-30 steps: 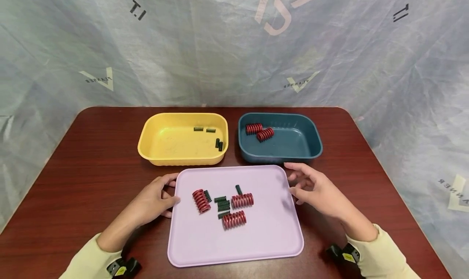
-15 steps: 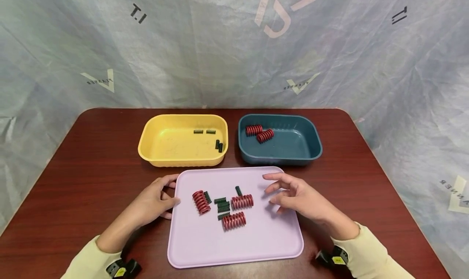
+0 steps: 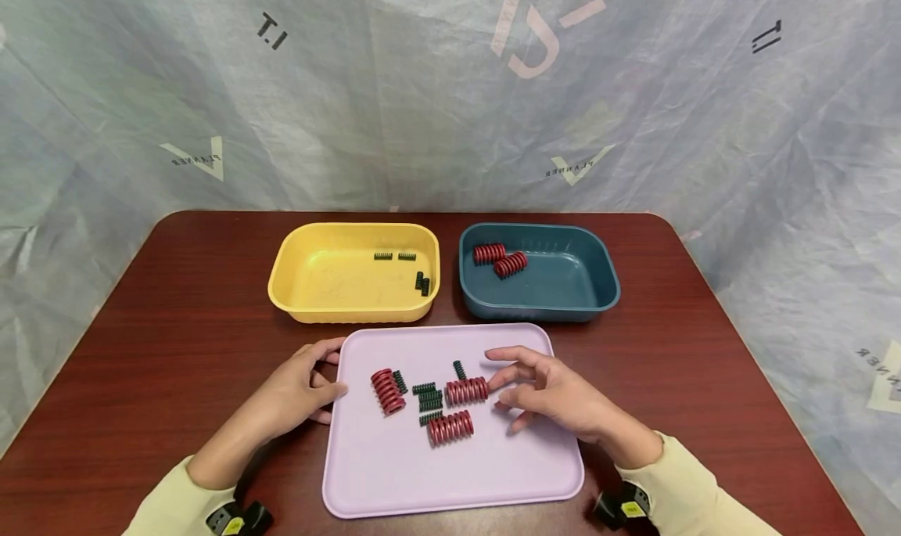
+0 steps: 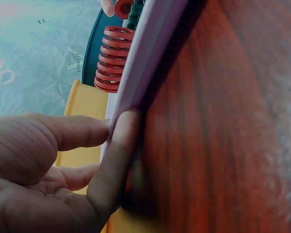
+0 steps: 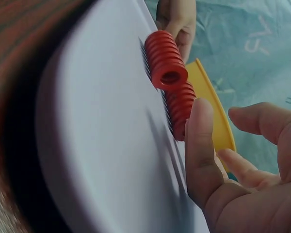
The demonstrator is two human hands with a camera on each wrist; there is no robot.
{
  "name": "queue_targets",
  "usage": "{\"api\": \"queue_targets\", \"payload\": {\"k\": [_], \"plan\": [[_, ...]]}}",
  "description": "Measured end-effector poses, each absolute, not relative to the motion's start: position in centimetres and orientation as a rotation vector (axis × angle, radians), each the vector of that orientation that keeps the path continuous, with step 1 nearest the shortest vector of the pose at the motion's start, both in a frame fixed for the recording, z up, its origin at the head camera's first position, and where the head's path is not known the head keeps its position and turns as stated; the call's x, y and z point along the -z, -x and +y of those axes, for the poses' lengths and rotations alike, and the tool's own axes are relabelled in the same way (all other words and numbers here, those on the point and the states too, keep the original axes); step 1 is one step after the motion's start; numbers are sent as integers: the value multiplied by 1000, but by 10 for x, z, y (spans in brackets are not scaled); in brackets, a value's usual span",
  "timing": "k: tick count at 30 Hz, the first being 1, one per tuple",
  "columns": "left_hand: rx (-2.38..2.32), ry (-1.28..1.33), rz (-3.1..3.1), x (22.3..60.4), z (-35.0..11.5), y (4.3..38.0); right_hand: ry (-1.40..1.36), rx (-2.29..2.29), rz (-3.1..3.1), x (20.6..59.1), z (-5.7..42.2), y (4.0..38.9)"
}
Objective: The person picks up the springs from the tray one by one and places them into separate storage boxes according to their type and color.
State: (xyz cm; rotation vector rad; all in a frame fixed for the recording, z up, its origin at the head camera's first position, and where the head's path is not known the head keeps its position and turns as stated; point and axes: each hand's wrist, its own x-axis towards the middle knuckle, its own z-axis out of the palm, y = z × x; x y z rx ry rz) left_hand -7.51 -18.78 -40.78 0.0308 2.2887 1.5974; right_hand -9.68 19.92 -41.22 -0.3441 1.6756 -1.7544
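A lilac tray [image 3: 394, 481] carries three thick red springs and several small dark green springs. At its left edge my left hand [image 3: 299, 387] pinches the rim between thumb and fingers, as the left wrist view also shows. My right hand [image 3: 549, 391] hovers over the tray's right half, fingers parted and holding nothing. Its fingertips are right at the end of the upper red spring [image 3: 467, 391]. Another red spring [image 3: 450, 428] lies nearer the front, and a third red spring [image 3: 388, 392] lies on the left. One green spring [image 3: 460, 370] sits behind the upper red one.
Behind the tray stand a yellow bin [image 3: 317, 314] with several green springs in it and a dark blue bin [image 3: 563, 314] containing two red springs. Both rest on a brown wooden table [image 3: 176, 285]. A grey sheet [image 3: 394, 90] hangs behind.
My right hand has left the tray's right edge and moved left over the tray, up to the upper red spring. The left hand keeps its hold; the springs have not moved.
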Motion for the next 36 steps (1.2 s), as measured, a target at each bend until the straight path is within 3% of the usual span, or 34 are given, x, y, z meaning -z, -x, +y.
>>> {"api": "queue_targets", "payload": {"k": [36], "plan": [[-1583,-13,2326,412,-188,73,186,1781,1754,415,178,94]]}}
